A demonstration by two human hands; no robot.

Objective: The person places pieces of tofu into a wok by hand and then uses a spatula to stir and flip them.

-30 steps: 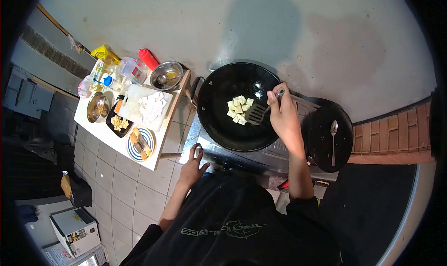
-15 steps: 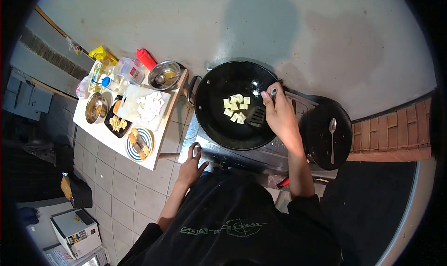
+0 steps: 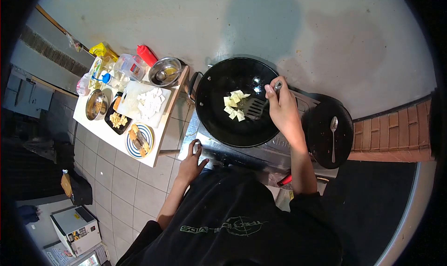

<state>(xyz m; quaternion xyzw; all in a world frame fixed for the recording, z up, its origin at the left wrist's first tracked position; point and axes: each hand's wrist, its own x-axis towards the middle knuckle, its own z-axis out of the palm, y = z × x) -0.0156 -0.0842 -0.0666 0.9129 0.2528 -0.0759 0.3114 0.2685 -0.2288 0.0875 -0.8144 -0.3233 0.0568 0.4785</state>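
Observation:
My right hand (image 3: 285,110) is closed round the handle of a slotted spatula (image 3: 254,108), held over the right side of a black wok (image 3: 233,133). The spatula's blade lies low in the wok, right at a small group of pale cubes that look like tofu (image 3: 231,112). These cubes are gathered near the middle of the wok, some overlapping. My left hand (image 3: 190,166) rests at the front left edge of the metal stove (image 3: 209,149), fingers apart and nothing in them.
A side table (image 3: 107,135) at left carries a cutting board (image 3: 132,101) with white pieces, a striped plate (image 3: 148,134), metal bowls (image 3: 165,63) and a red squeeze bottle (image 3: 147,55). Right of the wok, a spoon (image 3: 333,138) lies on a black round lid or pan (image 3: 319,135).
The spatula blade has shifted left against the cubes, pushing the right-hand ones into a tighter group. My right hand has moved slightly; my left hand stays at the stove edge.

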